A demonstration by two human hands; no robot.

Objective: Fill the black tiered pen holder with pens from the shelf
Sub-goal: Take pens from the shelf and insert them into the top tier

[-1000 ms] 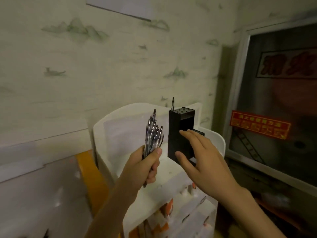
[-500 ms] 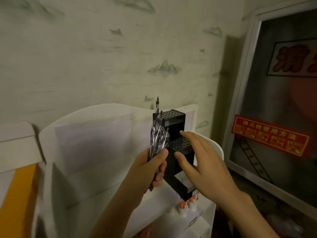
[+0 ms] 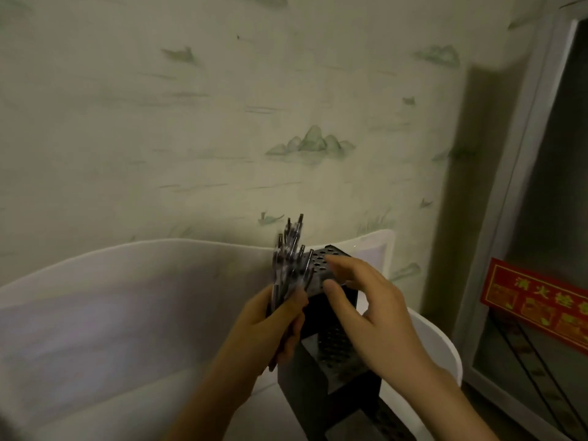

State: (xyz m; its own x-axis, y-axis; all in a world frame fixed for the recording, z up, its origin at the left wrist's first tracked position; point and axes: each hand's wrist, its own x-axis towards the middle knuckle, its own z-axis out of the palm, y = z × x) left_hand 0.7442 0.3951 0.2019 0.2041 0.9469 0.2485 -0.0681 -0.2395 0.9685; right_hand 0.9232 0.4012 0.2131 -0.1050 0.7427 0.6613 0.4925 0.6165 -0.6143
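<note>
Wallpapered wall behind white shelf point(image 3: 133, 313); black tiered pen holder point(image 3: 321, 354) at its right end. We have closed in: left hand point(image 3: 270, 332) clenching bundle of pens point(image 3: 288, 265) beside top tier, right hand point(image 3: 372, 316) released, fingertips on holder. Insertion looks imminent.

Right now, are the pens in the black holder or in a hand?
In a hand: the left hand grips the pens beside the black holder.

The pen holder point(image 3: 321, 370) stands on the shelf point(image 3: 445, 351), pens point(image 3: 288, 265) just left of it.
</note>
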